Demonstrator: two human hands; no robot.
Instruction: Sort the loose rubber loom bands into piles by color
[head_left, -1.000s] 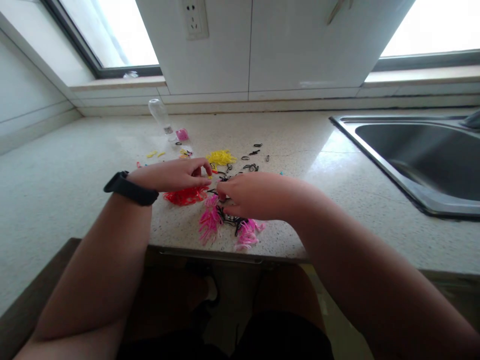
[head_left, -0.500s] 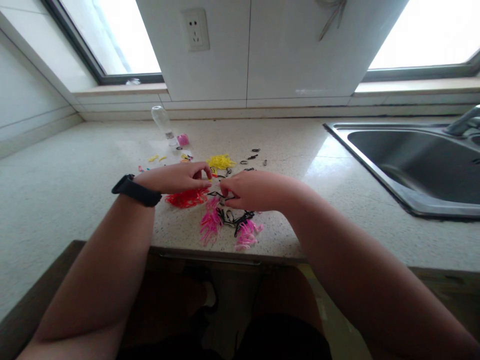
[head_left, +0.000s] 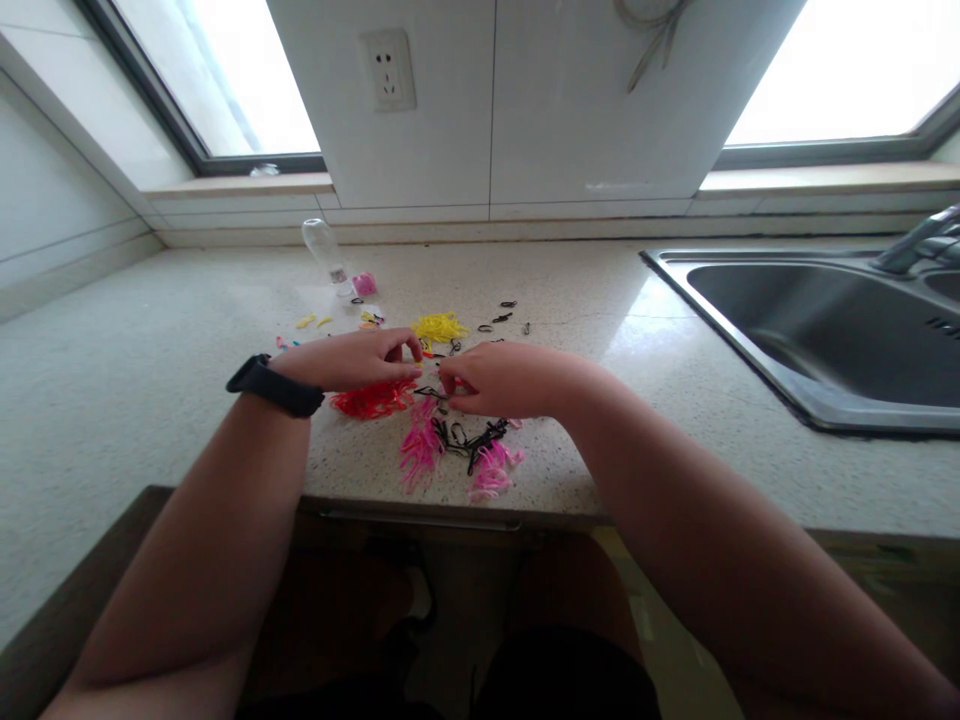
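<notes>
Small rubber bands lie sorted on the speckled countertop (head_left: 150, 330): a red pile (head_left: 371, 400), a yellow pile (head_left: 439, 327), pink bands (head_left: 420, 448) mixed with black bands (head_left: 472, 440), and loose black bands (head_left: 504, 312) farther back. My left hand (head_left: 352, 358), with a black watch on the wrist, rests over the red pile with fingertips pinched together. My right hand (head_left: 499, 378) hovers just above the pink and black mix, its fingertips pinched on a thin black band. The two hands nearly touch at the fingertips.
A clear bottle (head_left: 324, 248) lies on its side at the back with a pink cap (head_left: 364, 284) near it. A steel sink (head_left: 817, 320) fills the right side. A wall socket (head_left: 387, 68) sits above, and the counter's front edge (head_left: 420, 515) is close to the pink bands.
Both hands stay almost in place; the right hand's fingers shift slightly over the black and pink bands. The view has tilted up a little.
</notes>
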